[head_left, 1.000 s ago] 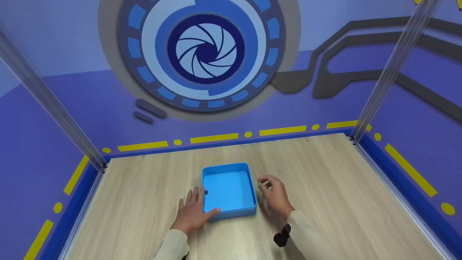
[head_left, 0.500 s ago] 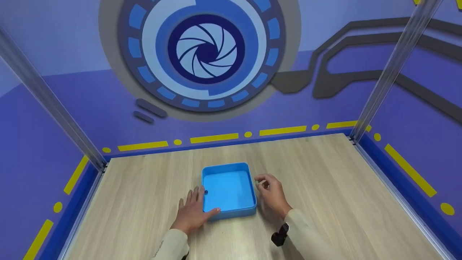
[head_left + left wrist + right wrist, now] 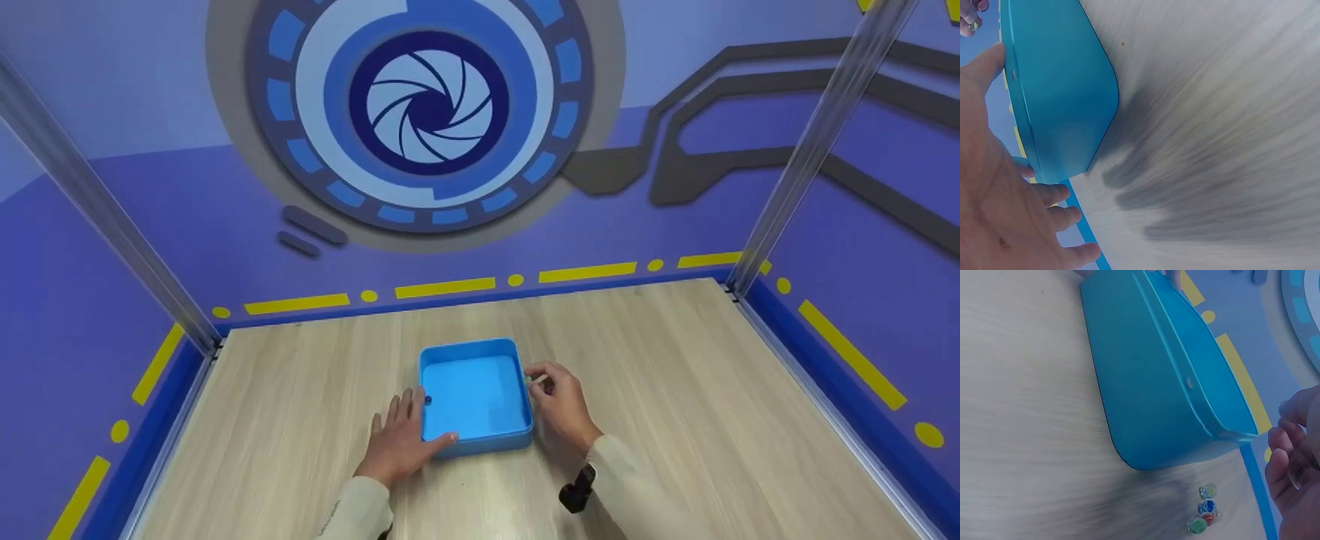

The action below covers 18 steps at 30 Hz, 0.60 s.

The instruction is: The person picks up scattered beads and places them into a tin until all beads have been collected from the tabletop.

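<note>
Walls, purple with yellow dashes, close off the far edge and both sides of the wood-grain tabletop, which runs well out to either side of a blue box. Square and round-cornered, the box sits upright with its open top facing up, at the same spot as a second ago. The left hand likewise has not shifted: its fingers spread apart at the box's left side, thumb at the near rim. The right hand has moved left, to just beside the right rim, fingers pinched on a yellowish glass marble. Several loose marbles, green, blue and red among them, lie bunched on the tabletop beside the box. A dark round spot at its left inner wall is too small to identify.
</note>
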{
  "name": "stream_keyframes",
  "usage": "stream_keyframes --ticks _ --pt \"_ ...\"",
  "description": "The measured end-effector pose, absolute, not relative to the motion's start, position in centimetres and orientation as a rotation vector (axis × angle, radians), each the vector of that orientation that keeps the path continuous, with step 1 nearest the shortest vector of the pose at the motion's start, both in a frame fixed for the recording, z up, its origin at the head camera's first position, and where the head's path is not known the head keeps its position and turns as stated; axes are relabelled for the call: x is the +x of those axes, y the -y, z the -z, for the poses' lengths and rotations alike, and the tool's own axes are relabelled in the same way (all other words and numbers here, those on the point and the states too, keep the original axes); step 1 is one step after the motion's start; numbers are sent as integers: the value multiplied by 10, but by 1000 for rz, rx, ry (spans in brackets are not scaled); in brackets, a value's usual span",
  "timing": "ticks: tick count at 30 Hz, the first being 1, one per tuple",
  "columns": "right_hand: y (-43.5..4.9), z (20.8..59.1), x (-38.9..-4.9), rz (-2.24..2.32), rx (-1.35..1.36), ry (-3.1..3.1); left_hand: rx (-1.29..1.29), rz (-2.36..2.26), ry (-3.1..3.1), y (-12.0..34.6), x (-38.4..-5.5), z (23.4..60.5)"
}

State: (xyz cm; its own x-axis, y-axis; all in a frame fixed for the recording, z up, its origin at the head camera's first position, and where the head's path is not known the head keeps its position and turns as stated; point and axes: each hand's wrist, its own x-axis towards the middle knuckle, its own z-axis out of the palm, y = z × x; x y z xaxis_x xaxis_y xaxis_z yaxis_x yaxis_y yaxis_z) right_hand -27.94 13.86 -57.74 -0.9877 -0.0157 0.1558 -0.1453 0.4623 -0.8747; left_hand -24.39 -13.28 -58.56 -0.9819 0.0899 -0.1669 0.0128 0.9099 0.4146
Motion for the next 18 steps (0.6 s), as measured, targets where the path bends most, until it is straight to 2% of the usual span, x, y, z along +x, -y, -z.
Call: stream_keyframes --ticks 18 --pt "-130 578 -282 -1587 123 2603 75 -636 -2893 133 -244 585"
